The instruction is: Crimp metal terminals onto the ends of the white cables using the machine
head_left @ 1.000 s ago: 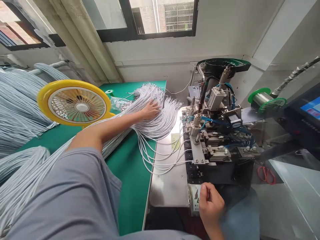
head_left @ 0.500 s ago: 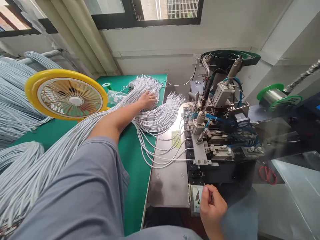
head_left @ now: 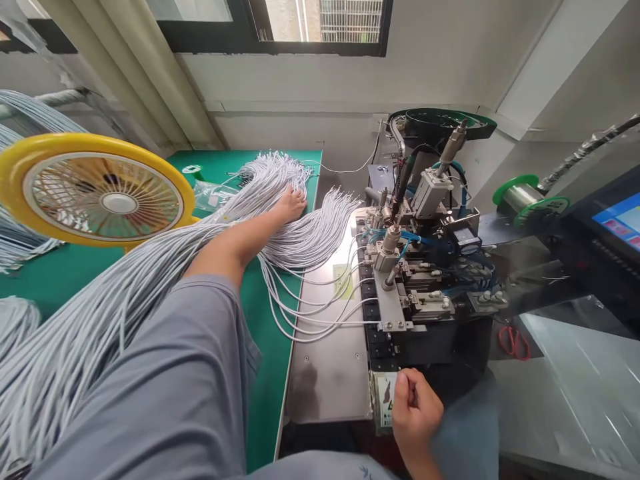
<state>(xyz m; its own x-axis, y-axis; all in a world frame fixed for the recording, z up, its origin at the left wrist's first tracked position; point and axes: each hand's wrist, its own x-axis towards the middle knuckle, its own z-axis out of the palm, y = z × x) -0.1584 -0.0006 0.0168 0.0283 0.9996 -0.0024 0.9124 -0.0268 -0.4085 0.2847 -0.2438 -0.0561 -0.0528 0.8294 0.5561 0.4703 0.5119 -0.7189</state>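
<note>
My left hand (head_left: 293,204) reaches forward onto a thick bundle of grey-white cables (head_left: 235,200). Its fingers lie apart over the strands, near the tipped cable ends; their tips are partly lost among them. Low on the right, my right hand (head_left: 416,407) is closed in a loose fist with the thumb on top, and I see nothing in it. Beside it hangs a card with a printed sign (head_left: 384,399). Several single cables curve over the metal plate (head_left: 330,380) into the black edge of a machine (head_left: 393,287).
A yellow-rimmed fan (head_left: 185,193) stands at left over the green table (head_left: 265,400). Behind the machine sits a round feeder bowl (head_left: 445,123). To the right are a green wire spool (head_left: 525,200), a screen (head_left: 620,223) and red-handled scissors (head_left: 514,343).
The view has turned to the right, bringing more of the screen in. My left hand stays on the cable bundle, its fingers a little more bent. The right fist keeps its place by the card.
</note>
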